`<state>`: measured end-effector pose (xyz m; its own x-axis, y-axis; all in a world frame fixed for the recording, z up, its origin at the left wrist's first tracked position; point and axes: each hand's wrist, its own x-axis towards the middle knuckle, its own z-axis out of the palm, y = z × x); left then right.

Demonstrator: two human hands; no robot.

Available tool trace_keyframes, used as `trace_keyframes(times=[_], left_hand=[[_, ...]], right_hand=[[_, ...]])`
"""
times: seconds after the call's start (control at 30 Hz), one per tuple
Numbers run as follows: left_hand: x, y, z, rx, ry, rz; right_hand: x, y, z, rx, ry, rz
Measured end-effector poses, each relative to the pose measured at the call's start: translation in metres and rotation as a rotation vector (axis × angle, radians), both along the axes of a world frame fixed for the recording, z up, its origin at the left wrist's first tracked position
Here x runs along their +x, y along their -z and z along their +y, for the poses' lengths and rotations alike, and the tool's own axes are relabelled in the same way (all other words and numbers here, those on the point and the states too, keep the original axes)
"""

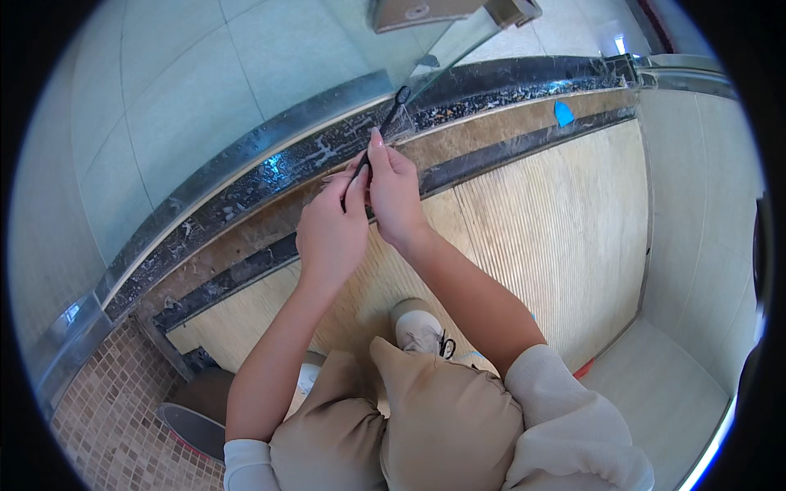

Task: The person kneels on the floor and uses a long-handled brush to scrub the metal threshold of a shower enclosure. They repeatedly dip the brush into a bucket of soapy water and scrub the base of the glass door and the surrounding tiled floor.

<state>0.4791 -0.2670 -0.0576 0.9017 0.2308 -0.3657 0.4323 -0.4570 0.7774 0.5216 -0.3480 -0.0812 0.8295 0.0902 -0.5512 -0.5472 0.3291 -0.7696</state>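
Both my hands are around a black toothbrush-like brush. My left hand grips the lower part of its handle. Farther up the handle, my right hand holds it, thumb pointing toward the bristle head. The head is over a dark stone sill, close to the lower edge of a glass panel; whether it touches the sill I cannot tell. Whitish suds and wet streaks cover the sill. Below it runs a brown stone strip, then a dark border. My fingers hide part of the handle.
A metal fitting juts in at the top. A small blue piece lies on the brown strip. My shoe rests on the ribbed floor. A dark round-rimmed object stands lower left, by mosaic tiles. Tiled wall bounds the right.
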Motion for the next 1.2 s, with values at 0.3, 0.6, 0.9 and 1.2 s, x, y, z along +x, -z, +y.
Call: trace_keyframes(times=[0.3, 0.6, 0.9, 1.2], left_hand=[[-0.035, -0.003, -0.008, 0.027, 0.140, 0.302], [-0.033, -0.024, -0.020, -0.025, 0.063, -0.034], [-0.035, 0.001, 0.001, -0.002, -0.093, -0.026], [-0.017, -0.002, 0.013, 0.350, 0.084, 0.067]], right_hand=[[-0.053, 0.020, -0.022, 0.075, 0.016, 0.293], [-0.043, -0.010, -0.023, -0.101, -0.007, -0.041], [-0.030, 0.001, 0.003, -0.126, -0.124, -0.044], [-0.010, -0.005, 0.006, 0.160, -0.090, 0.147]])
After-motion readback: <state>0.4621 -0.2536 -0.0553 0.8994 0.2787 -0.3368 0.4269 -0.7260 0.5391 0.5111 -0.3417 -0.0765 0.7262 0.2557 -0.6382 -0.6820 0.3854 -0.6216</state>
